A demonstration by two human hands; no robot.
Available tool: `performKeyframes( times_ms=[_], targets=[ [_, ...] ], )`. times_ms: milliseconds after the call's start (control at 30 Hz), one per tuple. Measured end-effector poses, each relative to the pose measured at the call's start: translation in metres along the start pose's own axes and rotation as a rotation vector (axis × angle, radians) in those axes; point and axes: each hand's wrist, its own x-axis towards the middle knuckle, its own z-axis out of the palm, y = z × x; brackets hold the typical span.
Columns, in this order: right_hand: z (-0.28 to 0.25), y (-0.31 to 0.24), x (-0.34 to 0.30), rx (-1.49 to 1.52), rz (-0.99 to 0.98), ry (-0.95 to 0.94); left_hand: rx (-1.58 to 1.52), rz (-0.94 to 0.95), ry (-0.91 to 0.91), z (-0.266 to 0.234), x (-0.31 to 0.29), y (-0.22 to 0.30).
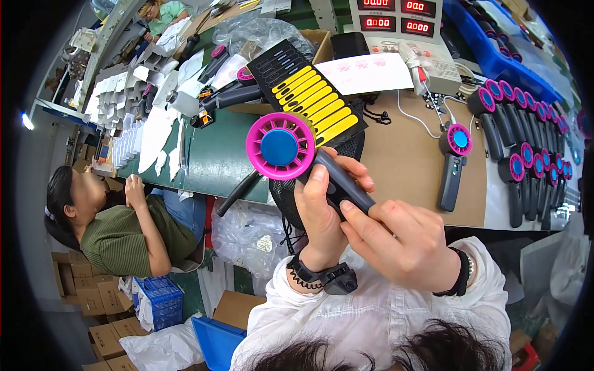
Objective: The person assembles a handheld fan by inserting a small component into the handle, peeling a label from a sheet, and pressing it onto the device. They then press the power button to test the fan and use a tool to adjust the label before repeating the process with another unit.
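Observation:
In front of me is a handheld fan [279,147] with a magenta ring, a blue centre and a dark grey handle. My left hand [325,213] is wrapped round the handle just below the fan head, thumb on top. The fingers of my right hand [402,241] are closed at the handle's lower end, index fingertip pressed against its face. Beyond the fan lies a black sheet with yellow strip stickers [312,102], partly peeled into bare dark slots. A second fan [450,170] rests on the brown board to the right, next to a white cable.
Rows of similar fans [516,123] stand at the right. A meter with red digits [399,31] is at the back, near a white paper sheet [365,73] and a blue bin [495,52]. White boxes [124,93] are piled at the left; a co-worker [124,241] sits there.

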Motion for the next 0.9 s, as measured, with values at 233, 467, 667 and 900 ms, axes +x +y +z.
performKeyframes(
  times_ms=[233, 467, 667, 900],
  targets=[
    [-0.007, 0.006, 0.008, 0.027, 0.016, 0.017, -0.024, -0.052, -0.132, 0.007, 0.003, 0.006],
    [-0.031, 0.009, 0.028, 0.061, 0.056, 0.034, -0.373, -0.186, -0.241, 0.023, 0.005, 0.027],
    [-0.045, 0.005, 0.037, 0.073, 0.066, 0.051, -0.402, -0.196, -0.221, 0.035, 0.002, 0.037],
    [-0.055, 0.003, 0.041, 0.086, 0.040, 0.068, -0.417, -0.180, -0.252, 0.040, -0.001, 0.041]
  ],
)
